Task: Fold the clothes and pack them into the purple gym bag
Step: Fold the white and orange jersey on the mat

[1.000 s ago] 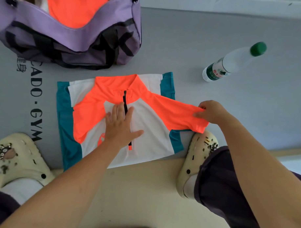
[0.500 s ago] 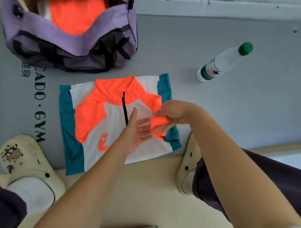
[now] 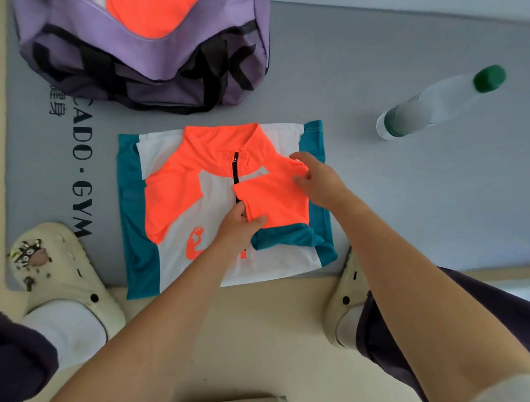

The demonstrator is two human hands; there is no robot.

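Head view: left hand point(image 3: 237, 222) pinching folded sleeve point(image 3: 272, 201) flat on jersey point(image 3: 179, 198); right hand point(image 3: 317, 181) fingers spread, smoothing (purple gym bag point(image 3: 142, 55) far-left, open).

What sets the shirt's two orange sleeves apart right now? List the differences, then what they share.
The right-side sleeve is folded inward across the white chest, reaching the zipper; the left-side sleeve lies along its own side, short of the zipper. The left hand pinches the right-side sleeve and the right hand touches it; no hand touches the left-side sleeve. Both are the same orange and lie flat on the shirt.
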